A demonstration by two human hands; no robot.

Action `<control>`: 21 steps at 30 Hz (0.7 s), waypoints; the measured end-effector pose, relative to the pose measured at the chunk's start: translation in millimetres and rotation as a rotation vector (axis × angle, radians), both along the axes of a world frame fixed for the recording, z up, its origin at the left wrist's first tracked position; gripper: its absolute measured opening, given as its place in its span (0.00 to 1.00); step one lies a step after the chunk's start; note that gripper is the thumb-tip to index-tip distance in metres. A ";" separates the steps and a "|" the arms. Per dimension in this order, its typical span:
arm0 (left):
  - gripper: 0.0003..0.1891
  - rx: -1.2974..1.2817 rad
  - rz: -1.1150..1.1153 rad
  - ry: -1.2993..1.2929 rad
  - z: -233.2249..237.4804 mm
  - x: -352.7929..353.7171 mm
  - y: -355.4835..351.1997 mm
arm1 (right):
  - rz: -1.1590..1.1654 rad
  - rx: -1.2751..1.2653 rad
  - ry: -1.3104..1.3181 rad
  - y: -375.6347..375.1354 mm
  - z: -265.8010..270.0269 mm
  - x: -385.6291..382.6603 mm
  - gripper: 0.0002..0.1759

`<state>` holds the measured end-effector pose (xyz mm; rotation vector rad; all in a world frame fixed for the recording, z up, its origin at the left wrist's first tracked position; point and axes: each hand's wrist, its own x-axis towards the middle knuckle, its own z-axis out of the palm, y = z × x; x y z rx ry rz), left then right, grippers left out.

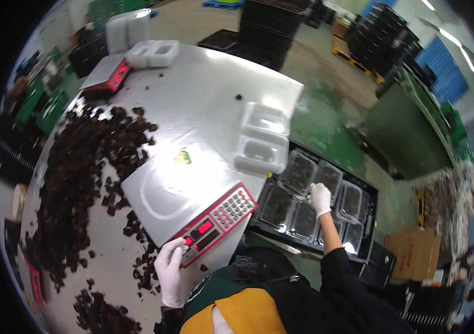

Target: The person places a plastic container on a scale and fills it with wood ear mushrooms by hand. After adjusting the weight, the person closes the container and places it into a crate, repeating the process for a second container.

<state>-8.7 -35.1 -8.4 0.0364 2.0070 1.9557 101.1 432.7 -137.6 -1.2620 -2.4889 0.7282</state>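
Clear box [330, 175] apparently beneath right grip [320, 200]

White-gloved left hand [170, 268], white-gloved right hand [320, 199], red-edged silver scale [184, 189] at the left hand, black crate [373, 196] beneath the right hand, dark-brown heap [67, 172] beyond the left hand

Beyond our left fingers [179, 245], a silver-and-red weighing scale [184, 192] blocks us; left of our right fingers [316, 189] stand clear plastic trays [262, 136]; farther, shiny metal tabletop [203, 83] leaves room.

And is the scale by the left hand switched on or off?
On: red digits glow on the display of the scale, beside the left hand.
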 end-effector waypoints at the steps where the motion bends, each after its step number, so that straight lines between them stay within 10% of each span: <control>1: 0.10 -0.013 0.003 0.002 1.6 -0.7 -0.1 | 0.015 -0.062 0.148 -15.8 28.0 -26.3 0.13; 5: 0.09 -0.004 0.028 0.028 -6.7 -3.5 -3.8 | 0.627 0.659 0.233 -50.2 90.6 -115.6 0.21; 10: 0.10 -0.039 0.061 0.173 -18.5 3.5 -24.1 | 0.923 0.373 -0.286 -62.3 71.4 -163.4 0.23; 13: 0.10 -0.066 0.128 0.180 -28.4 -0.7 -49.5 | 0.949 0.369 -0.088 -40.1 44.7 -165.6 0.05; 21: 0.13 -0.613 0.421 0.546 -82.9 -92.8 -189.6 | 0.982 0.383 -0.151 -26.8 36.4 -166.3 0.10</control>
